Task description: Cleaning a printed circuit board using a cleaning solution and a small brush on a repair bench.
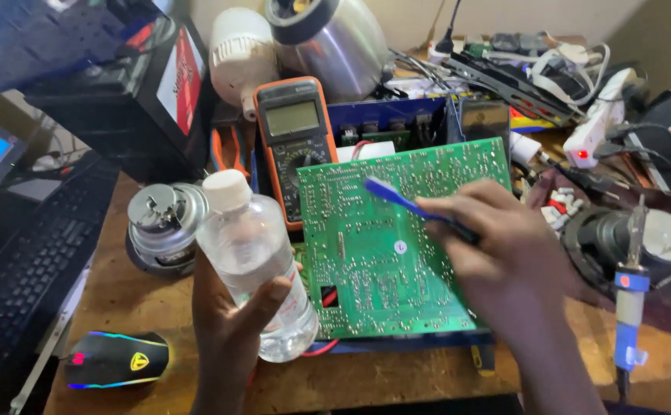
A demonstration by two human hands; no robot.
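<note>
My left hand [231,323] grips a clear plastic bottle [251,253] with a white cap, held upright just left of a green circuit board [374,253]. My right hand [504,253] holds a blue toothbrush [397,198] whose bristled head rests on the upper middle of the board. The board lies solder side up on a blue case [397,115]. An orange multimeter [293,138] stands behind the bottle.
A black keyboard [36,253] and a lit mouse [116,359] lie at the left. A round metal part [159,223] sits beside the bottle. A blue-handled soldering iron [631,300] stands at the right, with cables and a power strip [600,115] behind.
</note>
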